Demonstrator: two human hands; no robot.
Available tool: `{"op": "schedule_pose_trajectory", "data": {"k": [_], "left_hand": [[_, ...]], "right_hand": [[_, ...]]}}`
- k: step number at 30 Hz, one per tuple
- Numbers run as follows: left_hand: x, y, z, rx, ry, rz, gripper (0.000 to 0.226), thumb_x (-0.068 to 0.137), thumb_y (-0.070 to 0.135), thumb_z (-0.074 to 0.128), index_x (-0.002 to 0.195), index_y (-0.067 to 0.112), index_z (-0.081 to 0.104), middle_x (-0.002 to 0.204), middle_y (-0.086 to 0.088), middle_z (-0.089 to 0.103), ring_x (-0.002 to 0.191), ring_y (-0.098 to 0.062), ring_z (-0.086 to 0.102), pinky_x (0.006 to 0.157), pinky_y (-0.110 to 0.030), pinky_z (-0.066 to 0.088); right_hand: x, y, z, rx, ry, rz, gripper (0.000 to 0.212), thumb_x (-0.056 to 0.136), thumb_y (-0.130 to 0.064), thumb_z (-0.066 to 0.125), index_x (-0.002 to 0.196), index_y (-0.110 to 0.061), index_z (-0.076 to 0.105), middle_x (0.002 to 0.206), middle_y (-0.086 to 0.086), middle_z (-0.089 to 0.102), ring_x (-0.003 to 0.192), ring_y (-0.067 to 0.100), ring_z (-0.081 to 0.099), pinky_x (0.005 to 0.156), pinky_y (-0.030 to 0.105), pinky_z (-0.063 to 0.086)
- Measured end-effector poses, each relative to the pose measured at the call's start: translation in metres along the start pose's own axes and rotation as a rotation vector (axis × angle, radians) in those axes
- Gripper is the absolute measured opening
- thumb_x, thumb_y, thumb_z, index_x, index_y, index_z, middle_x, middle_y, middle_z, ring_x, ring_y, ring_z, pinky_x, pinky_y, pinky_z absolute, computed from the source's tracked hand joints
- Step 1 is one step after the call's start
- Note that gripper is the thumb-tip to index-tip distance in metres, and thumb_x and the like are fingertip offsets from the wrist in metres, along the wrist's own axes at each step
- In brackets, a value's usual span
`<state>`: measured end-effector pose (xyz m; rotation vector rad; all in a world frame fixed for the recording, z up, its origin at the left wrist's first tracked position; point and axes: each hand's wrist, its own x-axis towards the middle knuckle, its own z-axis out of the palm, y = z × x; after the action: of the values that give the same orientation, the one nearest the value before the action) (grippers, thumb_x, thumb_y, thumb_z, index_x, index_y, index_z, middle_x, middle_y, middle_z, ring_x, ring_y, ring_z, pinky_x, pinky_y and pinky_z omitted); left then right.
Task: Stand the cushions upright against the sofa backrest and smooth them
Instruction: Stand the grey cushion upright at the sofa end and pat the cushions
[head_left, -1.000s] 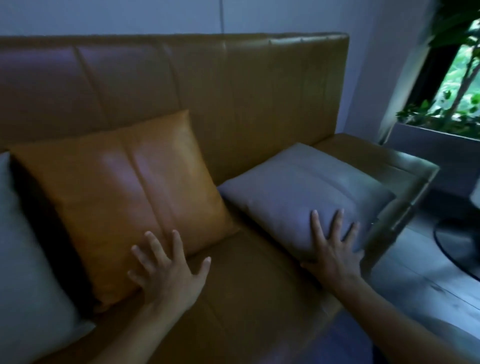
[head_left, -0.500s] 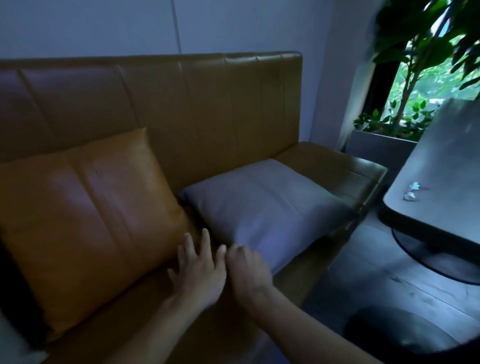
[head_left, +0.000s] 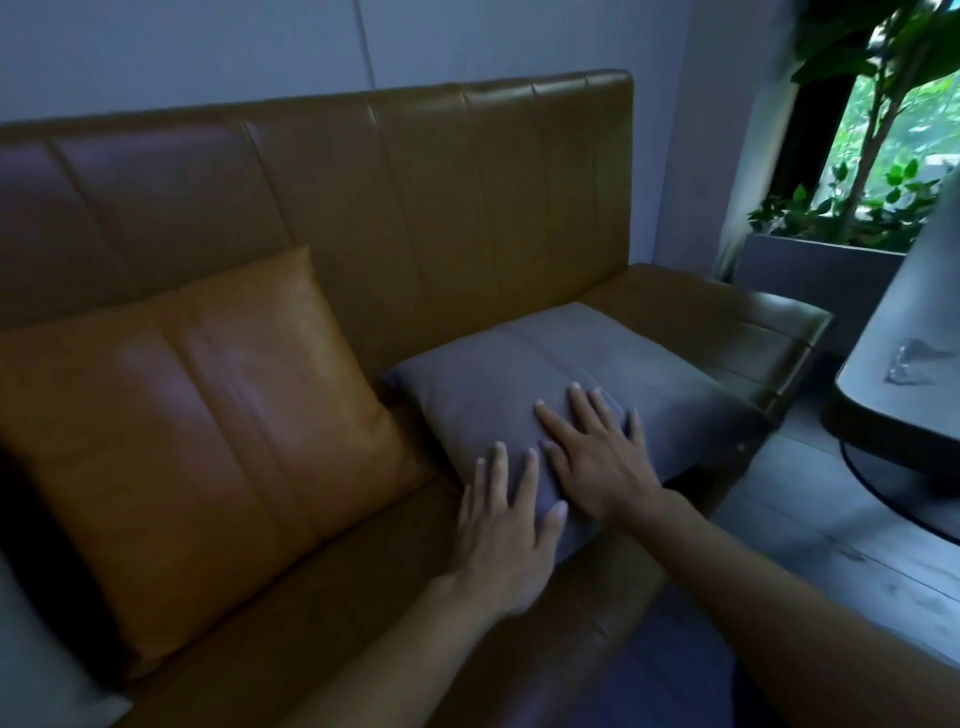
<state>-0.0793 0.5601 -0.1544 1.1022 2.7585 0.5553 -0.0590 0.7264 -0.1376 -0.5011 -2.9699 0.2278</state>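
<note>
Flat grey fabric cushion (head_left: 561, 384) on brown leather sofa seat (head_left: 332, 613), under left hand (head_left: 506, 525) and right hand (head_left: 597, 457), both spread flat, gripping nothing. Risk: sliding off seat front if pushed carelessly.

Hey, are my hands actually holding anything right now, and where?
Nothing is held. The left hand and right hand lie open and flat on the grey fabric cushion, near its front edge.
</note>
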Motion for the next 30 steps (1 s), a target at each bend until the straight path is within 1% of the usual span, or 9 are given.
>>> {"op": "schedule_pose_trajectory", "data": {"k": [5,8,11,13,17,23,25,28,30], "left_hand": [[0.014,0.003,0.049,-0.139,0.091,-0.138,0.106,0.064,0.09,-0.009,0.152,0.031,-0.019,0.163,-0.017,-0.021,0.15,-0.042,-0.009,0.121,-0.051,0.009],[0.007,0.013,0.058,-0.206,0.1,-0.264,0.097,0.085,0.077,0.026,0.155,0.024,-0.016,0.162,-0.025,-0.014,0.142,-0.049,0.028,0.109,-0.047,0.036],[0.006,0.012,0.058,-0.146,0.154,-0.285,0.105,0.084,0.056,0.064,0.157,0.027,-0.005,0.155,-0.036,0.022,0.099,-0.052,0.065,0.075,-0.045,0.056],[0.003,0.007,0.052,-0.106,0.127,-0.257,0.114,0.072,0.051,0.078,0.156,0.027,0.005,0.138,-0.036,0.048,0.075,-0.048,0.07,0.058,-0.043,0.057],[0.002,0.004,0.031,-0.062,-0.008,-0.298,0.105,0.09,0.053,0.057,0.151,0.022,-0.022,0.158,-0.017,0.024,0.125,-0.039,0.053,0.096,-0.036,0.043],[-0.034,0.006,-0.011,0.142,-0.124,-0.249,0.09,0.092,0.066,0.039,0.155,0.032,-0.016,0.159,-0.009,0.017,0.125,-0.032,0.053,0.094,-0.034,0.042],[-0.042,0.007,-0.012,0.377,0.001,-0.222,0.085,0.092,0.071,0.028,0.158,0.028,-0.005,0.164,-0.013,0.009,0.128,-0.031,0.05,0.096,-0.038,0.043],[-0.015,0.008,-0.002,0.275,0.179,-0.021,0.08,0.091,0.071,0.016,0.156,0.025,0.027,0.161,-0.018,0.027,0.14,-0.041,0.038,0.105,-0.056,0.039],[0.014,0.004,0.005,0.231,0.144,0.102,0.08,0.088,0.073,-0.002,0.157,0.034,0.01,0.167,-0.009,0.009,0.152,-0.033,0.007,0.119,-0.054,0.011]], "right_hand": [[0.029,0.06,0.017,0.158,0.052,0.311,0.065,0.088,-0.076,0.008,0.148,-0.054,-0.004,0.165,-0.001,-0.014,0.149,0.026,-0.017,0.11,0.07,-0.009],[0.026,0.073,0.031,0.188,0.088,0.379,0.067,0.087,-0.077,0.007,0.149,-0.053,-0.003,0.165,-0.003,-0.014,0.149,0.025,-0.017,0.108,0.072,-0.01],[0.022,0.068,0.032,0.186,0.118,0.364,0.067,0.088,-0.076,0.007,0.15,-0.052,0.0,0.165,-0.002,-0.009,0.15,0.025,-0.013,0.108,0.072,-0.01],[0.019,0.064,0.025,0.164,0.119,0.363,0.068,0.087,-0.076,0.007,0.15,-0.051,0.002,0.166,0.0,-0.004,0.151,0.027,-0.008,0.109,0.071,-0.009],[0.0,0.056,0.01,0.057,0.12,0.364,0.069,0.088,-0.073,0.008,0.151,-0.043,0.01,0.164,0.006,0.012,0.15,0.031,0.009,0.11,0.071,-0.005],[-0.026,0.038,-0.011,0.055,0.191,0.212,0.066,0.092,-0.069,0.015,0.152,-0.041,0.015,0.163,0.008,0.017,0.149,0.03,0.014,0.113,0.063,-0.002],[-0.022,0.024,-0.011,0.077,0.141,0.024,0.064,0.093,-0.066,0.015,0.153,-0.043,0.01,0.165,0.004,0.006,0.151,0.027,0.004,0.117,0.059,0.0],[-0.002,0.011,0.0,0.034,0.091,-0.097,0.063,0.093,-0.065,0.009,0.153,-0.044,0.006,0.166,0.001,0.001,0.151,0.024,-0.002,0.117,0.059,0.0],[0.015,0.019,0.005,0.044,0.1,-0.044,0.067,0.09,-0.067,0.007,0.153,-0.044,0.006,0.166,0.001,0.002,0.151,0.022,-0.002,0.117,0.058,-0.002]]}}
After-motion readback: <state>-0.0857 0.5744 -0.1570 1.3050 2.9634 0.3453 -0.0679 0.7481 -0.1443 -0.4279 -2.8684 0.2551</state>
